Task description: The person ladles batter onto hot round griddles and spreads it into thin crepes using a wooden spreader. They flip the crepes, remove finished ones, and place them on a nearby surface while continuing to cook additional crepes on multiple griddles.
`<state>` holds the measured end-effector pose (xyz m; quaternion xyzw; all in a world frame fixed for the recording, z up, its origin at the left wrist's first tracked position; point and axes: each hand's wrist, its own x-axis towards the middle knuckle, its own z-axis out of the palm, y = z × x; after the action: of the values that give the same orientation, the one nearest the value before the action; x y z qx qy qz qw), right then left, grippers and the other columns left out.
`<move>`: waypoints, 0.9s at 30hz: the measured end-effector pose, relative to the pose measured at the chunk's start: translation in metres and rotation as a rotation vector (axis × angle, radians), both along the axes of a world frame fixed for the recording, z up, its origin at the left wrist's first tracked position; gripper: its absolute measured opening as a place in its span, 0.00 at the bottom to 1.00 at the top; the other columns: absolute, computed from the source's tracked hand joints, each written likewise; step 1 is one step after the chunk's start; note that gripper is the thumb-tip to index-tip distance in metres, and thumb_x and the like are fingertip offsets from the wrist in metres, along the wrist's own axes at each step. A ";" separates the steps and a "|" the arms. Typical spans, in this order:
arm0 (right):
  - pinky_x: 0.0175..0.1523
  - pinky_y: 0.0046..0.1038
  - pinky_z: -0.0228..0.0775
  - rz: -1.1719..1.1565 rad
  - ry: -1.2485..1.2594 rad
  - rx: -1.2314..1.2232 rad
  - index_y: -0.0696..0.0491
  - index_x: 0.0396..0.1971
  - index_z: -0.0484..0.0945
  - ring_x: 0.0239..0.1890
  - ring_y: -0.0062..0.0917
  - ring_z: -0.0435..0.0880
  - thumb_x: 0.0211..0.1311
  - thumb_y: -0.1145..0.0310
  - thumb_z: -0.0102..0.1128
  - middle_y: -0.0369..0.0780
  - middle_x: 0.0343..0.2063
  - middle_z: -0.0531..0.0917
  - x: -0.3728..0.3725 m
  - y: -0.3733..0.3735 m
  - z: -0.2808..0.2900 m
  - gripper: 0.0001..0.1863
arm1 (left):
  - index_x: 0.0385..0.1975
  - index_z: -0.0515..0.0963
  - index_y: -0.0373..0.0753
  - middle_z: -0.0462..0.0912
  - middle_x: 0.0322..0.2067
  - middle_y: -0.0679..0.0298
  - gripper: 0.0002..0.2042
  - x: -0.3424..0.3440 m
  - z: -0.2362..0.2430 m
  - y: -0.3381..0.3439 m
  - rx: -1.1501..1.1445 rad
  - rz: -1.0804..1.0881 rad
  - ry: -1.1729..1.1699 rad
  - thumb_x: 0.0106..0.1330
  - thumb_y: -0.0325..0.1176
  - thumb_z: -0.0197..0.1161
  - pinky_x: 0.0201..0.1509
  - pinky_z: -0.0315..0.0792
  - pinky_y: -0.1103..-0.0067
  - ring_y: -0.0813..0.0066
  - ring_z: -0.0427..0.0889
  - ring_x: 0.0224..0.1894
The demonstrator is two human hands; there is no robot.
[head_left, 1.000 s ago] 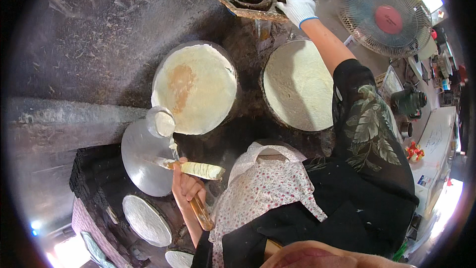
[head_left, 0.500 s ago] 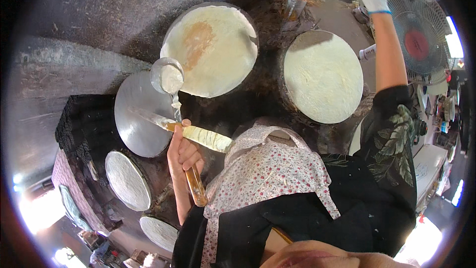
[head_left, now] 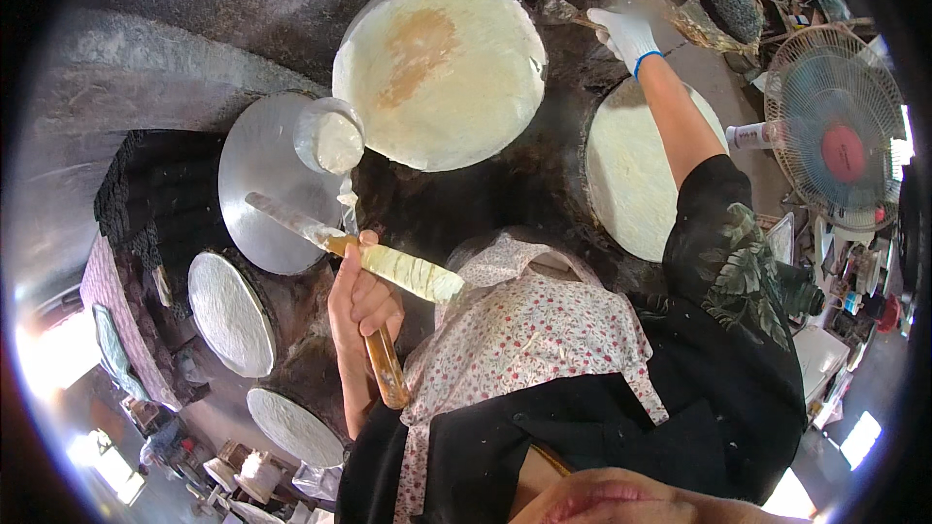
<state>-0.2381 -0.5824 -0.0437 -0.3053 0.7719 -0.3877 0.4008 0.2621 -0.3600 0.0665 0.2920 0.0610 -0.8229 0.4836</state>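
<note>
My left hand (head_left: 363, 303) is closed around a ladle (head_left: 381, 354) and a long flat spatula (head_left: 413, 274) crossed over each other. White batter sits in the ladle's bowl; the spatula's handle is wrapped in a pale strip. Both are over the near edge of a bare metal griddle (head_left: 262, 165). My right hand (head_left: 621, 36), in a white glove with a blue cuff, is closed on the handle of a small tool whose dark, blurred head (head_left: 558, 10) is just right of a large round griddle. On that griddle lies a pale flatbread (head_left: 437, 78) with a browned patch.
Another pale flatbread (head_left: 646, 170) covers a griddle partly hidden under my right arm. Two more white rounds (head_left: 231, 313) lie at the left. A fan (head_left: 835, 126) stands at the right; a wide worn basket (head_left: 680, 15) with bowls sits at the far right.
My right hand has come down and left from the upper edge, now carrying the small tool toward the large griddle. My left hand still holds the ladle and spatula.
</note>
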 end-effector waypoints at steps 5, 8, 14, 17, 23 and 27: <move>0.17 0.19 0.53 0.119 -0.134 0.215 0.46 0.50 0.86 0.14 0.10 0.66 0.64 0.50 0.73 0.33 0.24 0.83 -0.028 -0.029 -0.028 0.20 | 0.57 0.70 0.39 0.59 0.16 0.79 0.13 -0.003 -0.007 -0.007 0.072 0.037 0.007 0.84 0.41 0.54 0.08 0.51 0.88 0.92 0.53 0.09; 0.15 0.17 0.54 0.219 -0.112 0.117 0.45 0.49 0.87 0.13 0.09 0.67 0.63 0.52 0.75 0.35 0.26 0.86 -0.029 -0.059 -0.047 0.19 | 0.57 0.71 0.39 0.58 0.16 0.79 0.13 -0.008 -0.007 -0.009 0.085 0.076 0.019 0.84 0.41 0.54 0.08 0.51 0.88 0.92 0.53 0.09; 0.27 0.18 0.63 0.673 0.214 0.028 0.47 0.56 0.87 0.25 0.12 0.74 0.65 0.50 0.71 0.33 0.36 0.88 -0.020 -0.137 -0.026 0.24 | 0.58 0.66 0.33 0.60 0.16 0.76 0.13 -0.014 0.011 0.007 0.163 0.217 -0.062 0.86 0.37 0.48 0.06 0.59 0.88 0.90 0.59 0.08; 0.26 0.26 0.70 0.650 0.066 0.104 0.51 0.40 0.91 0.26 0.22 0.85 0.60 0.68 0.74 0.37 0.29 0.90 -0.006 -0.173 -0.007 0.09 | 0.58 0.66 0.33 0.57 0.14 0.77 0.14 -0.015 0.014 0.011 0.171 0.233 0.009 0.86 0.37 0.47 0.06 0.59 0.87 0.89 0.58 0.08; 0.25 0.25 0.68 0.829 0.041 0.114 0.52 0.39 0.91 0.24 0.19 0.84 0.57 0.68 0.77 0.36 0.27 0.89 0.019 -0.190 0.007 0.10 | 0.61 0.66 0.31 0.56 0.14 0.78 0.16 -0.010 0.014 0.021 0.100 0.222 0.082 0.86 0.37 0.46 0.07 0.61 0.87 0.88 0.60 0.08; 0.27 0.25 0.72 0.906 0.042 0.072 0.53 0.39 0.90 0.26 0.19 0.84 0.58 0.69 0.76 0.35 0.28 0.89 0.024 -0.188 -0.002 0.10 | 0.60 0.66 0.31 0.57 0.13 0.78 0.16 -0.009 0.013 0.022 0.141 0.243 0.050 0.86 0.37 0.47 0.06 0.61 0.86 0.88 0.59 0.08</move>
<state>-0.2137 -0.7706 -0.0453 -0.6061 0.5813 -0.1398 0.5246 0.2533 -0.3383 0.0798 0.2950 0.1657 -0.7589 0.5564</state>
